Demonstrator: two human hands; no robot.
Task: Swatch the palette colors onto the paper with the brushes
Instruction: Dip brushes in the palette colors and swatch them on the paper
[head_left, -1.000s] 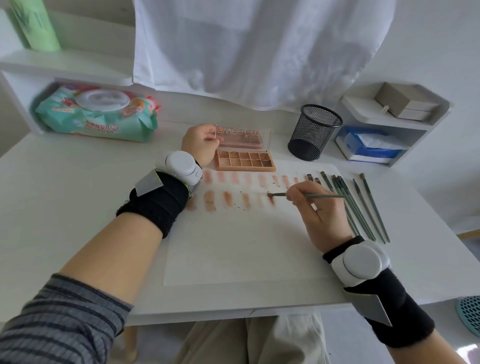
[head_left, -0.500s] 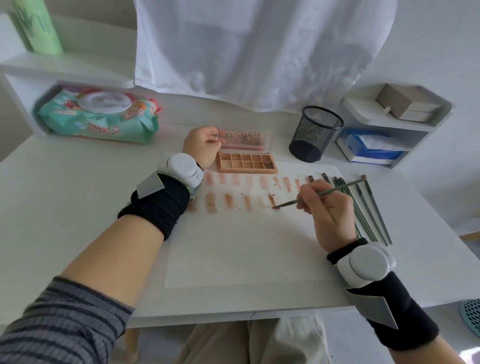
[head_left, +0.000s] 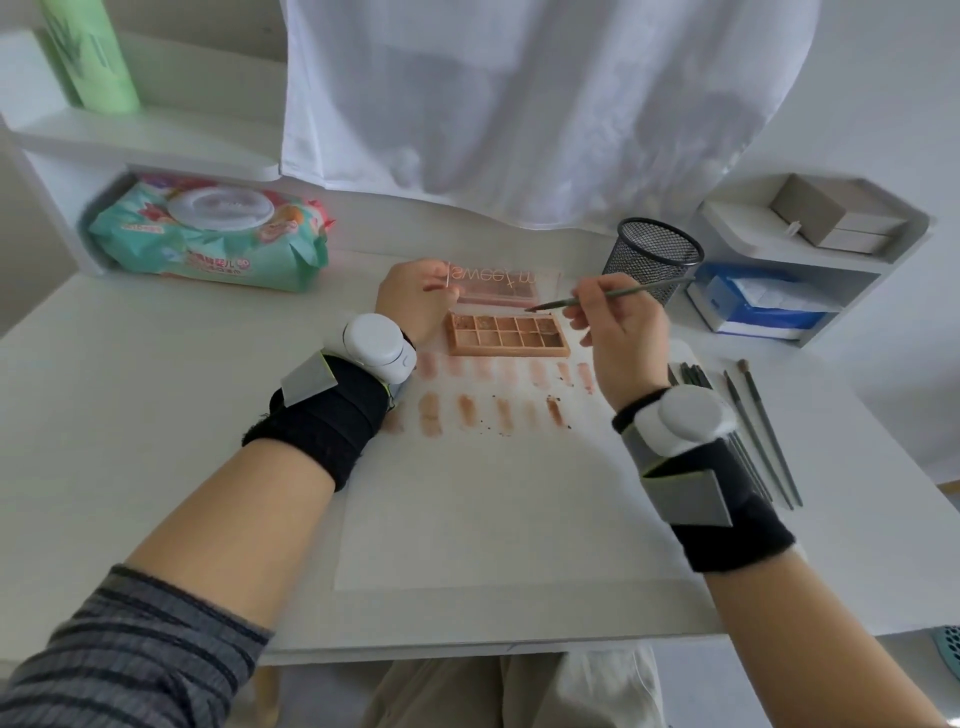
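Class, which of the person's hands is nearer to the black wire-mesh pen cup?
Right. The right hand holds a thin brush just in front of the black wire-mesh pen cup; the left hand grips the palette lid, farther left.

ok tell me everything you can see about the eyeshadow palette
The palette is a flat, peach-coloured rectangular case lying open at the far edge of the paper. Its tray holds two rows of small square pans in tan and brown shades, some looking worn. The clear lid is tipped back, with pink lettering. The left hand holds the lid's left edge. The brush tip hovers over the far right pans.
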